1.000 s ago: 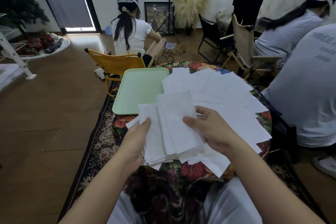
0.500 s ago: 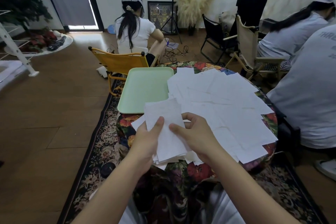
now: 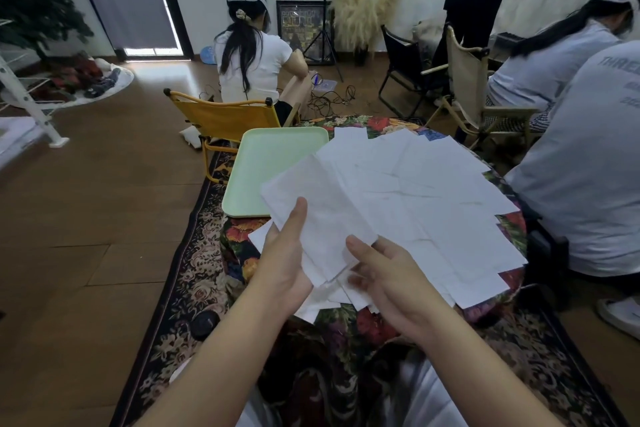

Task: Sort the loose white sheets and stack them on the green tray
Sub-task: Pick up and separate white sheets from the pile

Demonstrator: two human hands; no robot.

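A person's left hand grips a small sheaf of white sheets, thumb on top and the fingers hidden underneath. The right hand sits just beside the sheaf's near right corner, thumb touching the paper; its fingers are curled under, blurred, and whether they pinch a sheet cannot be told. The sheaf tilts up over the near left edge of a round desk draped in a dark floral cloth. More loose sheets lie fanned and overlapping across most of the desk, hiding its surface, some hanging past the near right rim. The green tray lies on the far left of the desk, its near right corner covered by the held paper, its left edge overhanging. A yellow folding chair stands just beyond the tray. Open wooden floor stretches left. A seated person's back crowds the right side, cut off by the frame.
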